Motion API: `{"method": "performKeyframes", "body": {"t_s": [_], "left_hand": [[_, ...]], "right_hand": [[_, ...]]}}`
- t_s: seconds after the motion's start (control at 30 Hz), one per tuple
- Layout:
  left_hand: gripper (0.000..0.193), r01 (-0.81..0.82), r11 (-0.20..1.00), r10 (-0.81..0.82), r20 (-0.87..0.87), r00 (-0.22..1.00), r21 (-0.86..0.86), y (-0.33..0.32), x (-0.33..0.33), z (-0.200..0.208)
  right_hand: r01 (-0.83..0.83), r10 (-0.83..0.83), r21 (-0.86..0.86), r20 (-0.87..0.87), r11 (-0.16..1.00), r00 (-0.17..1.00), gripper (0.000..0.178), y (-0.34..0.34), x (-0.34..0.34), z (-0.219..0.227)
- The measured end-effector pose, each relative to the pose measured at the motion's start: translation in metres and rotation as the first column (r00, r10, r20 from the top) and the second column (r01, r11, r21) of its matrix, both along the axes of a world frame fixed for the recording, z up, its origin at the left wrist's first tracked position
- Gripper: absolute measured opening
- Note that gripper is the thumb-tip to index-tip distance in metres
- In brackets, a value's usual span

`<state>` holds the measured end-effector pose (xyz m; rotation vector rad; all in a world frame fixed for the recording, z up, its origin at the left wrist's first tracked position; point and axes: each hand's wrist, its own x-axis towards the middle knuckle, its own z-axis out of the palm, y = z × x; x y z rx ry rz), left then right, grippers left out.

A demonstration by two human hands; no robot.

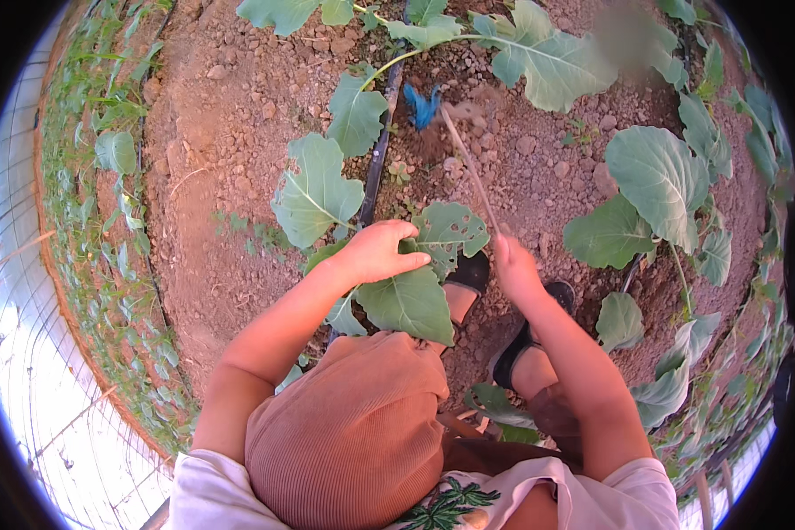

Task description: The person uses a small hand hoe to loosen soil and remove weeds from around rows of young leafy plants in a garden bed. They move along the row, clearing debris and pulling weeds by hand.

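1. nearest the camera, a bent knee in rust-brown ribbed cloth (353, 433) fills the lower middle, with a white printed shirt hem (521, 499) below it.
2. left hand (378, 252) rests on a holed green leaf (446, 231) of a young plant; its grip lies loosely together, fingers curled over the leaf's edge, thumb touching the leaf.
3. right hand (514, 269) has its grip clamped on a thin pale stick (470, 168), which slants up and left from the fist toward the soil.
4. the stick's far end sits in dark dug earth, just beside a scrap of blue material (422, 106).
5. a black drip hose (378, 150) runs along the row, passing under the leaves near the left hand.
6. black sandals (521, 344) stand on the soil between the hands and the knee.
7. dry reddish soil (230, 115) lies all around, with broad-leaved plants (658, 177) to the right and at top.
8. a weedy strip (106, 221) and pale netting (26, 353) curve along the left rim.
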<state>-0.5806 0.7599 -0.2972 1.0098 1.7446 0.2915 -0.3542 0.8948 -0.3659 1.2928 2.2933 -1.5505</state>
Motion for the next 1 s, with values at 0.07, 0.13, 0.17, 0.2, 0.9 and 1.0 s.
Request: {"method": "performKeyframes", "body": {"t_s": [0.07,0.13,0.17,0.2,0.9,1.0], "left_hand": [[0.054,0.001,1.0,-0.001,-0.01,1.0,-0.01,-0.001,-0.001,0.001],[0.053,0.011,1.0,-0.01,-0.024,1.0,0.012,-0.002,0.0,-0.001],[0.052,0.018,0.999,-0.016,-0.036,0.999,0.036,-0.003,0.003,-0.003],[0.051,0.023,0.998,-0.02,-0.049,0.999,0.058,-0.005,0.005,-0.004],[0.038,0.043,0.99,-0.032,-0.088,0.996,0.132,-0.017,0.007,0.0],[0.036,0.044,0.994,-0.034,-0.099,0.995,0.099,-0.014,0.007,0.005]], "right_hand": [[-0.069,0.076,-0.063,0.109,0.996,0.991,0.038,0.011,0.021,0.024],[-0.07,0.085,-0.101,0.161,0.992,0.983,0.037,0.016,0.023,0.034],[-0.042,0.059,-0.108,0.16,0.993,0.985,0.037,0.016,0.02,0.034],[-0.016,0.034,-0.117,0.159,0.993,0.987,0.037,0.016,0.015,0.032],[-0.098,0.111,-0.259,0.037,0.961,0.993,0.032,-0.022,-0.002,0.009],[-0.242,0.249,-0.136,0.035,0.961,0.968,0.032,-0.028,0.032,0.016]]}}
